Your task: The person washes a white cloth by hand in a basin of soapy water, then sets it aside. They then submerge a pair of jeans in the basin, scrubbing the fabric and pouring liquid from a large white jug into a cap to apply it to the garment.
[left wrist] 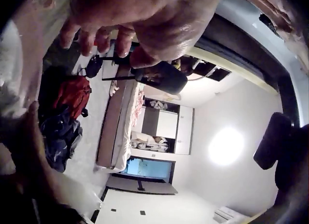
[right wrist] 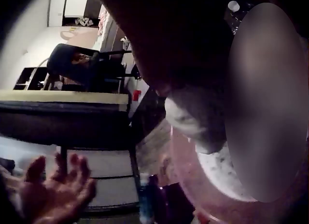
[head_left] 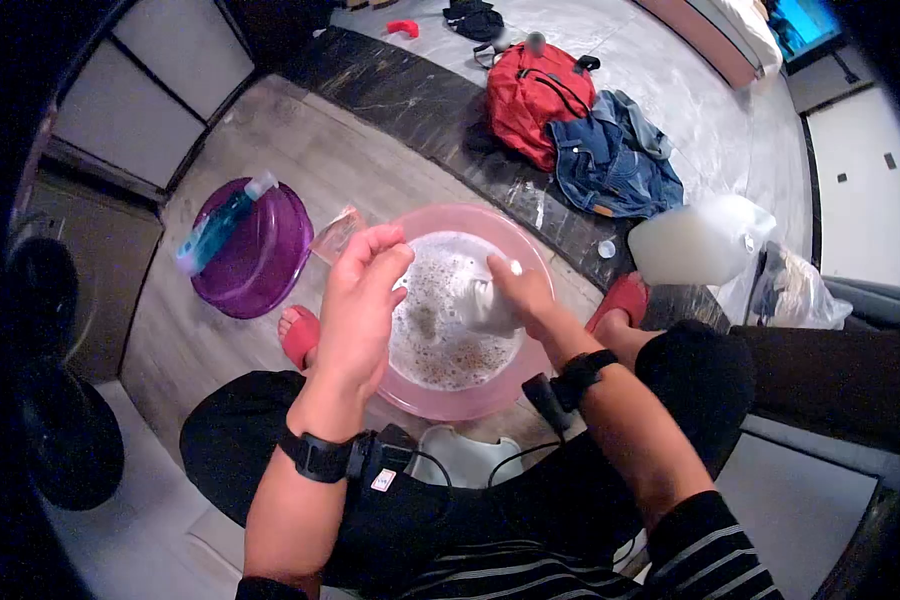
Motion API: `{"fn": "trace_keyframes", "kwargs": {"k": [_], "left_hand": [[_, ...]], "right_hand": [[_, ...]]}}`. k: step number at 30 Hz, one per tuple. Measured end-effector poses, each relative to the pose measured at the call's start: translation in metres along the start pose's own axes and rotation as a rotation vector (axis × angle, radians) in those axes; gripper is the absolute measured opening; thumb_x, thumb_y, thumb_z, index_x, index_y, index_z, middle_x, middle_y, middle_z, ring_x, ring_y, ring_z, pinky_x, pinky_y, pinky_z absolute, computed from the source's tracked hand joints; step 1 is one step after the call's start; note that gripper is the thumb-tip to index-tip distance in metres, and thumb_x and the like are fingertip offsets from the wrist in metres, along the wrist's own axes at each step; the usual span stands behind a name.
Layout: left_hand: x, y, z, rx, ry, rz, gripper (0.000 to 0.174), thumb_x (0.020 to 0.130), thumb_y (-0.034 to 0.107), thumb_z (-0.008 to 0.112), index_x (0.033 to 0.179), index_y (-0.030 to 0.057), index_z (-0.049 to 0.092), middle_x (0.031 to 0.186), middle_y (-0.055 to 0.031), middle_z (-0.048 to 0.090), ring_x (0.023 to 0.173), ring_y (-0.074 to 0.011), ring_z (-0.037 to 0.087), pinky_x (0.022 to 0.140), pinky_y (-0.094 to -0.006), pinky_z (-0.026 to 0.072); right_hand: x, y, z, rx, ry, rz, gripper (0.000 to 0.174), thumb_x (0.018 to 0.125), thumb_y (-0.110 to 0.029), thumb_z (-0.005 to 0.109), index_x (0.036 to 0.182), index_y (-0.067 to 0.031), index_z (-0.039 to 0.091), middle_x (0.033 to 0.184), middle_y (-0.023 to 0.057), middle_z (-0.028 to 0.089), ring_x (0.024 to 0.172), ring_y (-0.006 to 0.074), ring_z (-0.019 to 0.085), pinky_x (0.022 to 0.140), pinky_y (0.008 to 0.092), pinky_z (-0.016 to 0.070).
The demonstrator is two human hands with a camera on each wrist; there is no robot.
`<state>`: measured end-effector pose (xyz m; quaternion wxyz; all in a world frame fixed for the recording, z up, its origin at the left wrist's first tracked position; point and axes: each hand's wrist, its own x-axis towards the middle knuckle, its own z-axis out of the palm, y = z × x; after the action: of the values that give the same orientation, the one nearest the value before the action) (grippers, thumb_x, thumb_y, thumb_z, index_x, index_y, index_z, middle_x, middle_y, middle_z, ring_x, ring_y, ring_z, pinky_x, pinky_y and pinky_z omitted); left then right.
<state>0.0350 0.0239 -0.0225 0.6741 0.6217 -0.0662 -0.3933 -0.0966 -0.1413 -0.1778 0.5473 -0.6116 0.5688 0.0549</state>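
A pink basin (head_left: 450, 403) of sudsy water (head_left: 440, 360) stands on the floor between the person's feet. Over its right half, the right hand (head_left: 525, 297) grips a bunched white cloth item (head_left: 482, 308). That white item (right wrist: 195, 120) hangs above the suds in the right wrist view, its exact kind unclear. The left hand (head_left: 363, 305) is raised over the basin's left rim, holding nothing. In the left wrist view, the left hand (left wrist: 145, 21) shows loosely bent, spread fingers and a wet-looking palm.
Left of the basin, a bottle of blue liquid (head_left: 215, 235) lies on a purple basin (head_left: 290, 255). A red backpack (head_left: 530, 100) and jeans (head_left: 615, 160) lie beyond. At right are a large white jug (head_left: 695, 240) and a plastic bag (head_left: 805, 290). Red slippers (head_left: 622, 298) flank the pink basin.
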Motion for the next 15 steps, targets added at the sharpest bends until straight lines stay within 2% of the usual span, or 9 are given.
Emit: {"fn": "trace_keyframes", "kwargs": {"k": [1,4,7,8,11,12,14,15], "left_hand": [[0.0,0.0,-0.003,-0.004,-0.008,0.009,0.029,0.09,0.024,0.059,0.113,0.0079,0.055,0.106,0.0018,0.056,0.095,-0.0085,0.051,0.081,-0.0265,0.0386],[-0.004,0.008,-0.009,-0.015,-0.008,0.025,0.028,0.09,0.021,0.058,0.113,0.0063,0.054,0.105,0.001,0.055,0.095,-0.0076,0.05,0.082,-0.0259,0.0392],[-0.009,0.017,-0.009,-0.089,-0.012,0.076,0.026,0.09,0.016,0.058,0.112,0.0028,0.053,0.104,-0.001,0.056,0.093,-0.0063,0.05,0.082,-0.0242,0.0404],[-0.01,0.018,-0.009,-0.122,-0.023,0.097,0.026,0.09,0.015,0.058,0.112,0.0016,0.053,0.104,-0.0018,0.056,0.092,-0.0059,0.049,0.081,-0.0235,0.0408],[-0.014,0.02,-0.01,-0.09,-0.044,0.052,0.026,0.088,0.016,0.058,0.112,0.0062,0.055,0.109,-0.0025,0.056,0.103,-0.0141,0.055,0.085,-0.0286,0.0414],[-0.015,0.02,-0.01,-0.099,-0.046,0.039,0.027,0.088,0.016,0.058,0.112,0.0053,0.055,0.109,-0.0026,0.056,0.103,-0.014,0.055,0.085,-0.0277,0.0414],[-0.015,0.022,-0.01,-0.112,-0.052,0.017,0.028,0.087,0.015,0.058,0.113,0.0036,0.055,0.109,-0.0027,0.056,0.103,-0.0138,0.055,0.084,-0.0259,0.0414],[-0.014,0.021,-0.011,-0.126,-0.066,0.024,0.026,0.089,0.013,0.057,0.113,0.0026,0.053,0.105,-0.0025,0.056,0.097,-0.0102,0.053,0.081,-0.0236,0.0416]], "right_hand": [[0.007,0.009,0.006,-0.073,0.042,-0.025,0.067,0.087,-0.053,0.058,0.114,0.0083,0.058,0.11,0.0201,0.063,0.094,0.0269,0.063,0.077,0.0393,0.0496],[0.018,0.038,0.031,-0.266,0.226,-0.276,0.057,0.083,-0.045,0.064,0.109,0.0058,0.061,0.103,0.0228,0.064,0.095,0.0341,0.062,0.078,0.0401,0.0497],[0.013,0.072,0.047,-0.57,0.201,-0.575,0.052,0.078,-0.04,0.068,0.104,0.0039,0.061,0.096,0.024,0.063,0.096,0.0391,0.061,0.082,0.0409,0.0485],[0.018,0.083,0.049,-0.74,-0.016,-0.52,0.043,0.077,-0.03,0.069,0.111,-0.004,0.061,0.112,0.0209,0.058,0.109,0.0378,0.054,0.091,0.0437,0.0457],[0.007,0.109,0.066,-1.018,-0.043,-0.509,0.041,0.081,-0.021,0.065,0.121,-0.0155,0.057,0.137,0.0164,0.041,0.124,0.0374,0.042,0.097,0.0486,0.0419],[0.005,0.11,0.068,-1.114,-0.115,-0.428,0.045,0.084,-0.017,0.059,0.128,-0.0257,0.052,0.147,0.011,0.027,0.13,0.0395,0.032,0.099,0.0519,0.0396],[0.002,0.108,0.074,-1.2,-0.157,-0.392,0.043,0.085,-0.018,0.056,0.127,-0.0254,0.053,0.145,0.0114,0.028,0.128,0.0407,0.035,0.098,0.0516,0.041],[0.004,0.112,0.076,-1.24,-0.178,-0.374,0.042,0.085,-0.018,0.055,0.127,-0.0252,0.054,0.145,0.0116,0.029,0.126,0.0412,0.037,0.097,0.0515,0.0417]]}}
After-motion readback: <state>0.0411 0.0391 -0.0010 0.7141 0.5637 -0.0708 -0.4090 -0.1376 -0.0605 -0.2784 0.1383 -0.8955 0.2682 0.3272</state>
